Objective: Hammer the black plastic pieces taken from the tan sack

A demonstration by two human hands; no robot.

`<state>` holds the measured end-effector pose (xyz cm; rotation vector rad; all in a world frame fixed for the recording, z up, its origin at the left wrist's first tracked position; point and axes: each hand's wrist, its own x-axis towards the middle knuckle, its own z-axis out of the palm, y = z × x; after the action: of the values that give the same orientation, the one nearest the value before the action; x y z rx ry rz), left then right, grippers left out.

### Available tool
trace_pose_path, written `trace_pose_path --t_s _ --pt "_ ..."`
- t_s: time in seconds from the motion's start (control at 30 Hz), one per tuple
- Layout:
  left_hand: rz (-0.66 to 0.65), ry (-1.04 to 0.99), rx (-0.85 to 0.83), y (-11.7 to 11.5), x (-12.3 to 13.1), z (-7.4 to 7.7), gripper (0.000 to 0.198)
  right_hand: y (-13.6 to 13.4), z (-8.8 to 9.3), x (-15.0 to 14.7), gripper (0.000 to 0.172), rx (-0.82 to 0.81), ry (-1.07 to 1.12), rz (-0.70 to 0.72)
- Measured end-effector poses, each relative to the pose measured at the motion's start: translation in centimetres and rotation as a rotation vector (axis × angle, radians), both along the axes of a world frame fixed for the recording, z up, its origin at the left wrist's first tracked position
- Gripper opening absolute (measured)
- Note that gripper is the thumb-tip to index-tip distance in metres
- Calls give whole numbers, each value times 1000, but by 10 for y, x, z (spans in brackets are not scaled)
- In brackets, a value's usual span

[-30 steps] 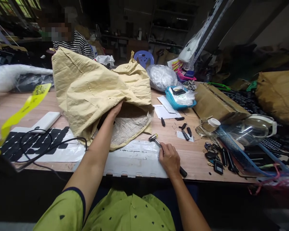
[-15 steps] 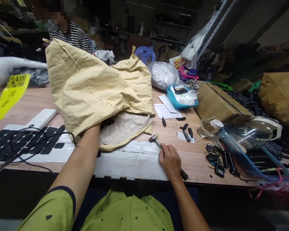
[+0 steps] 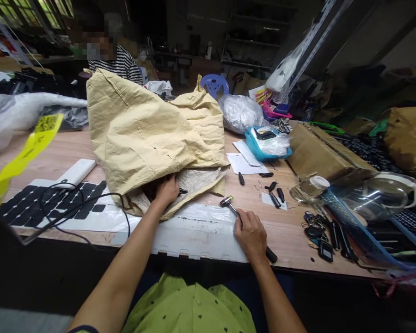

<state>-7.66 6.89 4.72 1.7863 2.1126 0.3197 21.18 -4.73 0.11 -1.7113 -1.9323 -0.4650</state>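
Observation:
My left hand [image 3: 167, 189] is at the mouth of a large yellow-beige sack [image 3: 135, 125] with a silvery lining. Its fingers are closed, and the end of a small black piece [image 3: 183, 190] sticks out past them; most of that piece is hidden. My right hand [image 3: 251, 233] is wrapped round the black handle of a small hammer [image 3: 228, 201], which has a metal head with a yellow face. The hammer lies low over a whitish plastic board [image 3: 201, 236] at the table's front edge. To the right of the hammer head, several small black pieces [image 3: 273, 199] lie on the wood.
A sheet of black cells [image 3: 55, 203] with a cable and a white box [image 3: 76, 173] is at left. On the right are a blue-green basket [image 3: 268, 145], a cardboard box [image 3: 329, 150], keys [image 3: 314, 226], a clear jug [image 3: 384, 194] and a blue tray [image 3: 353, 226]. Someone in stripes [image 3: 128, 64] sits opposite.
My left hand has come from deep inside the sack out to its opening, a black end now showing at its fingers. The right hand still grips the hammer. The view has shifted slightly.

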Motion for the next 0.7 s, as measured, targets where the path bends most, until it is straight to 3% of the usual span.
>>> trace_pose_path --t_s 0.2,0.3,0.37,0.5,0.57,0.63,0.7 --pt "-52 98 -33 -27 6 16 54 3 -6 1 27 15 28 5" --pt "-28 11 32 -36 6 26 63 3 -7 2 27 23 33 12" --pt "-39 -214 93 -38 8 36 61 3 -6 3 26 35 27 20" --pt "-95 -1058 209 -28 13 60 67 3 -5 4 24 71 14 43" --pt "-54 -1365 305 -17 12 75 71 3 -5 4 23 69 14 41" --pt "2 -1489 425 -3 8 89 69 4 -5 4 23 55 14 30" --pt "34 -1486 532 10 1 102 65 4 -6 4 23 47 16 24"
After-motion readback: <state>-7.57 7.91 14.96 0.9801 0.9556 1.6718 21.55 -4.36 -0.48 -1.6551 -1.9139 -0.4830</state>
